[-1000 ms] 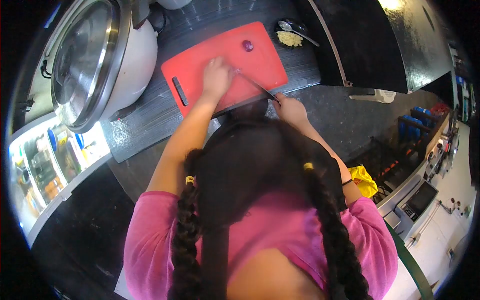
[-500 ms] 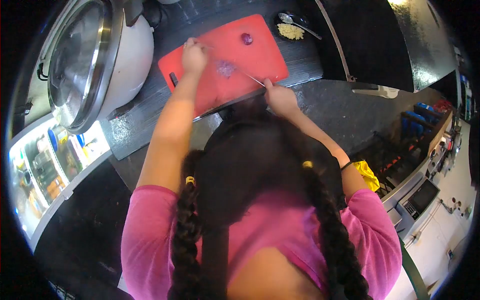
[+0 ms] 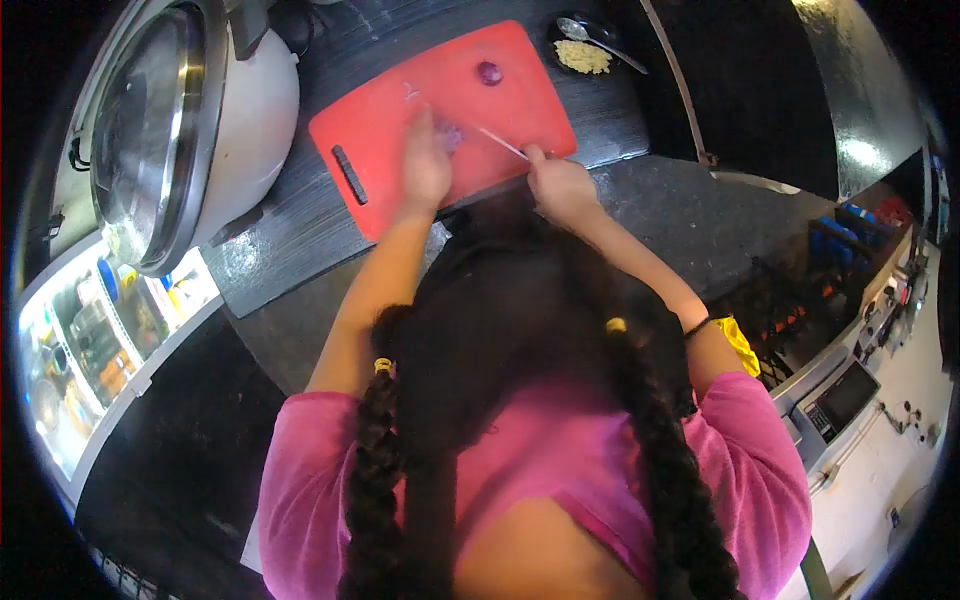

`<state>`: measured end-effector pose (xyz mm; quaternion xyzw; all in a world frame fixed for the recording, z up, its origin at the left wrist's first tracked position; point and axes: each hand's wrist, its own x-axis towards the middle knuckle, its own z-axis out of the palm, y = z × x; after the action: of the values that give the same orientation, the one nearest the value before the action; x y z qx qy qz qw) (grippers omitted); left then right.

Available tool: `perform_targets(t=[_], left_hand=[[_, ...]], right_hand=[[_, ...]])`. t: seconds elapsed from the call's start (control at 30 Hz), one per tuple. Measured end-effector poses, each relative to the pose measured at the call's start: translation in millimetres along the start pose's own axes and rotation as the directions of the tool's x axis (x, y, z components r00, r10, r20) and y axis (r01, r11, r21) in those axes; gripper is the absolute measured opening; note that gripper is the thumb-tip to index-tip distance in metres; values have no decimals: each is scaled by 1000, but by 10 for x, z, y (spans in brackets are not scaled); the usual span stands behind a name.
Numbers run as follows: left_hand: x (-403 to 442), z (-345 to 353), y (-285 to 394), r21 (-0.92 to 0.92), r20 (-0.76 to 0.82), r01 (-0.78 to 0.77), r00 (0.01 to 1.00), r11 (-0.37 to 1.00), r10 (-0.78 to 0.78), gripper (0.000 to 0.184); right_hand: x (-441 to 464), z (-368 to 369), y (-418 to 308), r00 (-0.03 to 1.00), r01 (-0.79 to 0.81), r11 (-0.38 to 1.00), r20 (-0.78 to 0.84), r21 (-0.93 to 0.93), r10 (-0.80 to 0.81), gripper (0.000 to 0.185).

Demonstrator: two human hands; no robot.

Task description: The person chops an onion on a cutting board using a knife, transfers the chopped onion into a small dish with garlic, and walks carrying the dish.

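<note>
In the head view, a red cutting board [image 3: 380,100] lies tilted on the dark counter. My right hand [image 3: 562,185] grips a knife [image 3: 503,143] by its handle at the board's near right edge, blade pointing left over the board. My left hand [image 3: 428,165] is over the board, beside a small pile of chopped purple onion [image 3: 452,137]; its fingers are smeared by motion. A few pale bits [image 3: 411,92] lie just beyond its fingertips. Near the far edge rests a piece of purple onion [image 3: 489,73].
A small dark dish with chopped pale yellow pieces [image 3: 582,57] and a metal spoon [image 3: 600,45] stands right of the board. To the left is a large white cooker [image 3: 245,120] with a glass lid. A lit display fridge [image 3: 90,330] is at lower left.
My left hand has moved right and nearer to me, from the board's far left to beside the onion pile. The board's handle slot now shows fully. The knife has hardly shifted.
</note>
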<state>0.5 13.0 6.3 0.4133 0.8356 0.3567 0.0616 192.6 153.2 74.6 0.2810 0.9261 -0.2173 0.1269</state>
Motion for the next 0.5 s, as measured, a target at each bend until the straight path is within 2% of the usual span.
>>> perform_targets(t=[0.1,0.13,0.2,0.23,0.3,0.33,0.37,0.43,0.47,0.5], left_hand=[[-57,-8,98,-255,66,48,997,966,-32,52],[-50,-34,193,-251,62,49,997,967,-34,52],[-19,-51,344,-397,38,171,985,902,-170,54],[-5,-21,299,-397,38,170,985,902,-168,54],[86,-23,194,-300,-166,102,973,948,-157,57],[168,-52,167,-401,-215,129,949,907,-230,59],[244,-87,141,-401,-213,125,951,907,-225,59],[374,-161,34,-442,-165,274,911,854,-378,55],[423,-82,-242,-244,-215,221,937,944,-275,51],[489,-96,-222,-246,-212,219,938,944,-273,51]], right_hand=[[-35,-5,229,998,-51,998,-34,31,52,24],[-45,1,307,996,-80,997,-49,18,81,24],[-67,9,446,997,-75,997,-33,7,75,25],[-75,13,491,997,-74,997,-18,-5,74,26],[-54,82,530,998,-58,998,1,-30,58,28],[-43,104,541,999,-38,998,21,-55,40,31],[-37,122,553,999,-42,998,18,-53,43,31],[-37,41,466,997,47,999,-62,15,-46,23],[-27,36,465,997,42,999,-63,15,-41,23],[-21,31,469,995,34,999,-92,36,-31,23]])
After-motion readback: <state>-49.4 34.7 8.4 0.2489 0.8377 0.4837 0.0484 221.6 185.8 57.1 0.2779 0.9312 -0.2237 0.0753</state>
